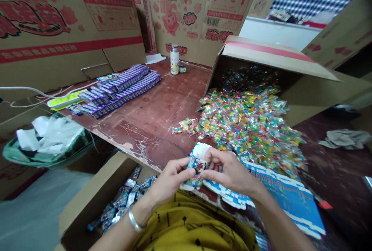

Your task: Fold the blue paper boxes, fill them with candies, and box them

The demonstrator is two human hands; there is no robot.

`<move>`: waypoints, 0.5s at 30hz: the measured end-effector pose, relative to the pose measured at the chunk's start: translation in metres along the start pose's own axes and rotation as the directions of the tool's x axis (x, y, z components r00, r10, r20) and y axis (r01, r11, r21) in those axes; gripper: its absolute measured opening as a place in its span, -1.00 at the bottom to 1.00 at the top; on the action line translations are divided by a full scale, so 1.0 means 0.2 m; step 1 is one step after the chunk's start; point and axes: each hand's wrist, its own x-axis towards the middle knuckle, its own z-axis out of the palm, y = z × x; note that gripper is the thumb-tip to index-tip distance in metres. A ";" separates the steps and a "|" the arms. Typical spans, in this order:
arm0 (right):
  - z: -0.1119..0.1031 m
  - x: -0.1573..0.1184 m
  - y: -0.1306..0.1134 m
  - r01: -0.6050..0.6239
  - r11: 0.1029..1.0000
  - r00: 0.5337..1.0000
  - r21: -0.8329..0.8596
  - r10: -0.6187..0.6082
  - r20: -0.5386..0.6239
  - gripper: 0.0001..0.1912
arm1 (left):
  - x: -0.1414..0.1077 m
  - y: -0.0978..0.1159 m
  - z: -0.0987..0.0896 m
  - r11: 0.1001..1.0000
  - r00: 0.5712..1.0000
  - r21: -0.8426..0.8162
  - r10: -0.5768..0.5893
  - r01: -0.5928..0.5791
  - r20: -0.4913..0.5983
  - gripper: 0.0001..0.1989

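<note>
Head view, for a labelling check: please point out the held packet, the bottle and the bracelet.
Held packet (198,164): head view, its printed front.
Bottle (174,61): head view, its pale body.
Bracelet (133,219): head view, its outer band.

A packing workshop, this: printed cartons (180,14) loom behind a scuffed red table (162,100), clear packets (247,115) heaped here, purple boxes (128,88) ranked there!

Table (162,102) spans mid-frame. Behind it: side carton (72,11) upper left, rear carton (200,22) upper centre, flask (174,63) before the latter. Left of centre, on table: boxes in rows (124,88), power strip (69,99) at their left. Right: candy packets (247,119) before and in tipped carton (310,94); flat sleeves (290,200) nearer, lower right. Lower left: packs (123,200) in open carton (90,195). Lower centre: held box (195,165) between left hand (174,175) and right hand (226,169).
</note>
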 end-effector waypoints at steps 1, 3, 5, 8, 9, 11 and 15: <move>0.00 0.00 0.00 -0.016 1.000 0.999 0.021 0.017 -0.045 -0.77 | 0.00 -0.01 0.00 1.000 0.999 -0.008 -0.001 0.000 -0.035 -0.72; 0.03 0.00 0.00 -0.008 0.998 0.980 0.059 0.019 -0.197 -0.72 | 0.01 -0.03 0.01 1.000 0.991 -0.021 0.019 -0.022 -0.129 -0.73; 0.09 0.01 0.03 0.032 0.995 0.937 0.093 0.002 -0.348 -0.72 | 0.03 -0.05 0.03 0.997 0.967 -0.020 0.065 -0.072 -0.245 -0.75; 0.20 0.01 0.07 0.085 0.976 0.866 0.202 0.027 -0.498 -0.76 | 0.03 -0.07 0.07 0.986 0.897 0.021 0.161 -0.167 -0.411 -0.69; 0.23 0.01 0.09 0.103 0.968 0.843 0.227 0.036 -0.537 -0.74 | 0.03 -0.08 0.09 0.979 0.870 0.057 0.200 -0.195 -0.451 -0.60; 0.27 0.01 0.11 0.137 0.967 0.815 0.217 0.015 -0.580 -0.69 | 0.02 -0.09 0.10 0.963 0.834 0.152 0.268 -0.221 -0.483 -0.45; 0.28 0.03 0.14 0.159 0.984 0.806 0.081 -0.082 -0.586 -0.77 | -0.01 -0.08 0.07 0.956 0.888 0.249 0.244 -0.154 -0.390 -0.55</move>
